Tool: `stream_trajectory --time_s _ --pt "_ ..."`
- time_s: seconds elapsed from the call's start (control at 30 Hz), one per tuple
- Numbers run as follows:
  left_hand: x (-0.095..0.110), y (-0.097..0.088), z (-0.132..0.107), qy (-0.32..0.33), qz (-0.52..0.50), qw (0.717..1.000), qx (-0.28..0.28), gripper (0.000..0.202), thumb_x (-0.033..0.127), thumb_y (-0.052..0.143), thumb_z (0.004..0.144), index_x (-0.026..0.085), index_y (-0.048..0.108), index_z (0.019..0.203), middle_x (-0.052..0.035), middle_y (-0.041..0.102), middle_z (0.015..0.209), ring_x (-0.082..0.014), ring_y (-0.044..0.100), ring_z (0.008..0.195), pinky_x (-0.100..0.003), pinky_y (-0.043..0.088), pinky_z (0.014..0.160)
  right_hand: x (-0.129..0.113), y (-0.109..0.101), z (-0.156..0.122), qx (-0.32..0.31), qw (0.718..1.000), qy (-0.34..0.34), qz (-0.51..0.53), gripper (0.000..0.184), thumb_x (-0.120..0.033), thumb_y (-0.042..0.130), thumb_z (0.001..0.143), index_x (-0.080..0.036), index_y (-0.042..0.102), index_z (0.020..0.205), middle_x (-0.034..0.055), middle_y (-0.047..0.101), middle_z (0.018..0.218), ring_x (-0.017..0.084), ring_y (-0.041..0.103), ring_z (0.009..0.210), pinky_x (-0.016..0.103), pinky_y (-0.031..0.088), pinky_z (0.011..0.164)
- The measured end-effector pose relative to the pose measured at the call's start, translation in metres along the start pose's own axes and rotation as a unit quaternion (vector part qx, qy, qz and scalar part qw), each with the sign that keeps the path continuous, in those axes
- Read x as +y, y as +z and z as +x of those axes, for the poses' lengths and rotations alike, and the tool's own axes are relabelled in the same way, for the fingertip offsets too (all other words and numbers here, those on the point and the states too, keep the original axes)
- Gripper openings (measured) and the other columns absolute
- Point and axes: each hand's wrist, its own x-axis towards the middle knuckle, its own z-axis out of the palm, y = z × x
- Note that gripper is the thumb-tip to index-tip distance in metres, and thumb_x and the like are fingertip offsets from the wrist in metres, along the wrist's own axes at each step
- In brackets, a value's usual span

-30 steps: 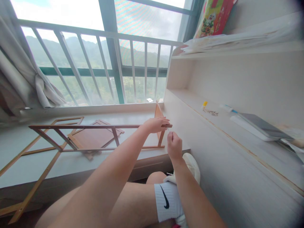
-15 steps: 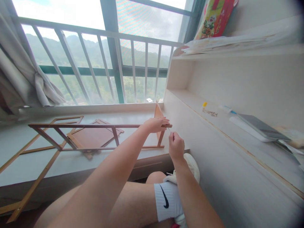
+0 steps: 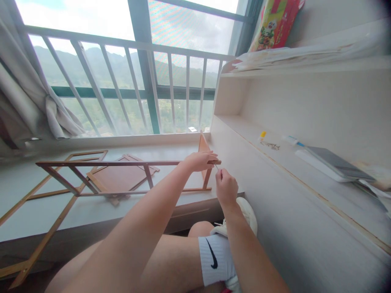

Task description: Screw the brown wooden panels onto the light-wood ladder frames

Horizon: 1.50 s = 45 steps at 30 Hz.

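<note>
- wooden frame point(image 3: 122, 163) stands on edge on the window ledge point(image 3: 61, 211), same spot as a second ago
- left hand point(image 3: 201, 160) still clamped over its top right corner
- right hand point(image 3: 226, 188) has edged right and rolled a little, fingers pinched on a thin metal piece point(image 3: 216, 166) at that corner, too small to name
- so the work stays at this one joint

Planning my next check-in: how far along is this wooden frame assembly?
Done: the brown wooden lattice frame stands jointed on the pale window ledge. In hand: the left hand grips its top rail's end; the right hand pinches a thin metal pin at that corner. Left, probably: a flat brown wooden panel and an open wooden frame lie loose on the ledge; small screws sit on the white shelf.
</note>
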Motion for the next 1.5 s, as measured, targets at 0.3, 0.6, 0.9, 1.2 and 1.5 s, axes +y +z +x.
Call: stream_trajectory --time_s 0.3,0.6,0.9,1.2,1.5 --pt "0.001 -0.001 -0.001 0.000 0.004 1.000 0.004 0.035 0.039 0.048 0.092 0.040 0.055 0.126 0.0127 0.043 0.149 -0.0176 0.032 0.142 -0.029 0.042 0.103 -0.008 0.015 -0.004 -0.097 0.806 0.206 0.547 0.035 -0.045 0.038 0.090 -0.025 0.030 0.063 -0.0085 0.029 0.047 0.010 0.029 0.040 0.025 0.022 0.041" --pt "0.003 -0.002 -0.002 -0.005 0.006 1.000 0.002 0.035 0.038 0.047 0.092 0.041 0.055 0.126 0.0134 0.042 0.149 -0.0169 0.032 0.142 -0.029 0.043 0.102 -0.011 0.018 -0.012 -0.077 0.793 0.205 0.568 0.036 -0.045 0.039 0.091 -0.024 0.032 0.062 -0.0086 0.032 0.045 0.009 0.028 0.037 0.023 0.020 0.037" --pt "0.002 -0.001 -0.002 0.001 0.006 1.000 0.009 0.033 0.039 0.046 0.092 0.042 0.057 0.123 0.0149 0.042 0.149 -0.0166 0.033 0.142 -0.029 0.044 0.102 0.001 0.012 -0.006 -0.029 0.958 0.069 0.277 0.043 -0.037 0.036 0.096 -0.022 0.039 0.056 -0.0046 0.042 0.048 0.012 0.040 0.048 0.027 0.029 0.054" --pt "0.000 0.000 0.000 -0.002 0.002 1.000 0.002 0.034 0.039 0.047 0.092 0.041 0.056 0.125 0.0133 0.042 0.149 -0.0174 0.031 0.143 -0.030 0.042 0.104 0.009 0.005 0.001 -0.034 0.995 0.016 0.098 0.039 -0.035 0.035 0.096 -0.021 0.050 0.063 0.0005 0.050 0.054 0.015 0.037 0.051 0.030 0.019 0.054" --pt "-0.001 0.001 0.000 0.000 0.003 1.000 0.001 0.035 0.040 0.046 0.092 0.041 0.055 0.126 0.0133 0.041 0.150 -0.0172 0.031 0.143 -0.030 0.042 0.104 -0.003 0.001 0.004 -0.070 0.979 0.072 0.177 0.037 -0.036 0.040 0.093 -0.022 0.046 0.059 0.0006 0.048 0.052 0.014 0.038 0.050 0.029 0.019 0.052"
